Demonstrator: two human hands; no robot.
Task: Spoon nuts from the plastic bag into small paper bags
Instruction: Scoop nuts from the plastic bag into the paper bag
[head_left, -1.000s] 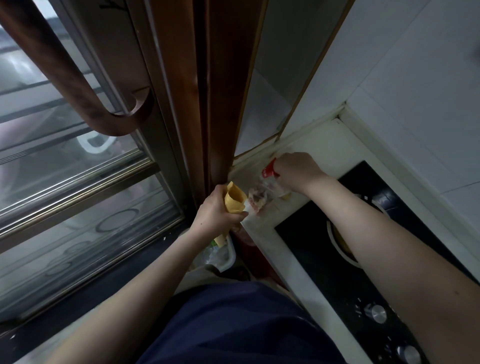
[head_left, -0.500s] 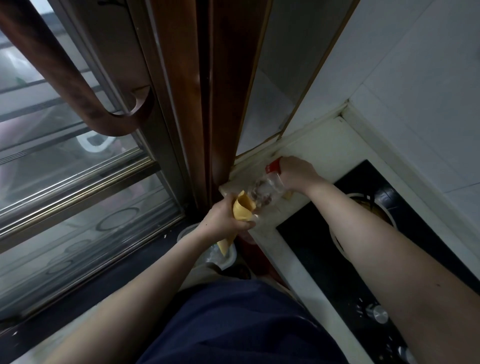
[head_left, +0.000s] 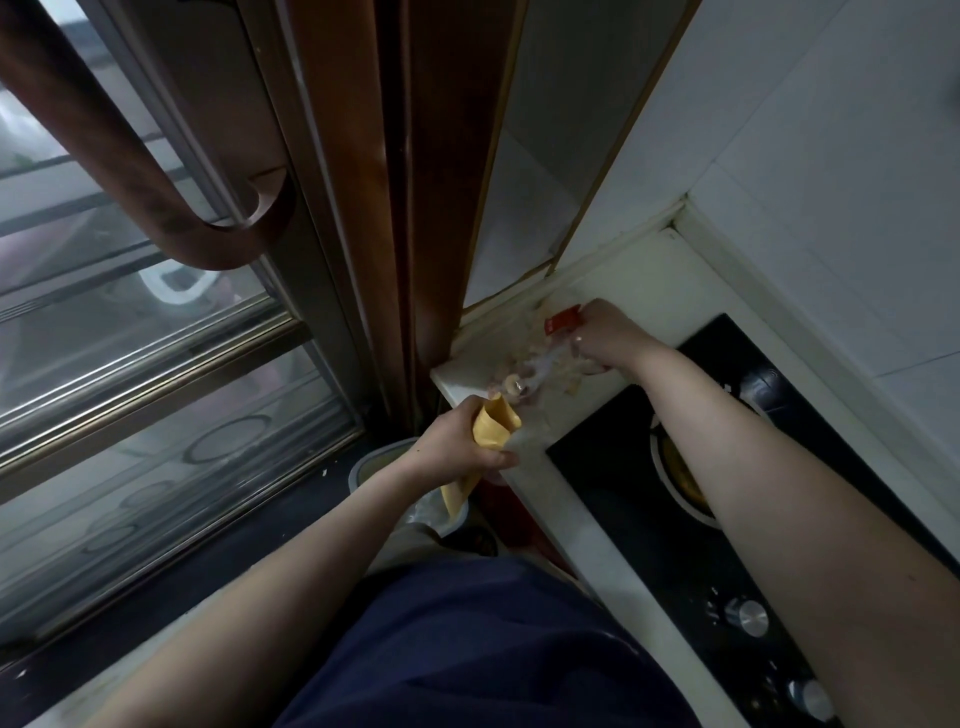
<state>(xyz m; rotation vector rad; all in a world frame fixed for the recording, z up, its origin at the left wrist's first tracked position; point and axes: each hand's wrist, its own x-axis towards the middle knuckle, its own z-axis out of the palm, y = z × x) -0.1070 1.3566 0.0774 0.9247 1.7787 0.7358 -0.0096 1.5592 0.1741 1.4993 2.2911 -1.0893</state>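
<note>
My left hand (head_left: 457, 441) grips a small yellow paper bag (head_left: 493, 427) with its open mouth up, held just off the near corner of the white counter (head_left: 571, 514). My right hand (head_left: 605, 335) holds a clear spoon (head_left: 535, 371) whose bowl, with a pale nut in it, hovers right above the paper bag's mouth. The clear plastic bag of nuts (head_left: 566, 364) with a red strip (head_left: 562, 319) lies on the counter under my right hand, partly hidden by it.
A black gas hob (head_left: 649, 499) with a pot and metal knobs (head_left: 748, 618) fills the counter under my right forearm. A brown door frame (head_left: 431, 208) and glass sliding door stand to the left. A white bin (head_left: 374, 462) sits on the floor below my left hand.
My right hand has drawn the spoon out of the plastic bag toward the paper bag. My left hand has lowered the paper bag slightly toward the counter corner.
</note>
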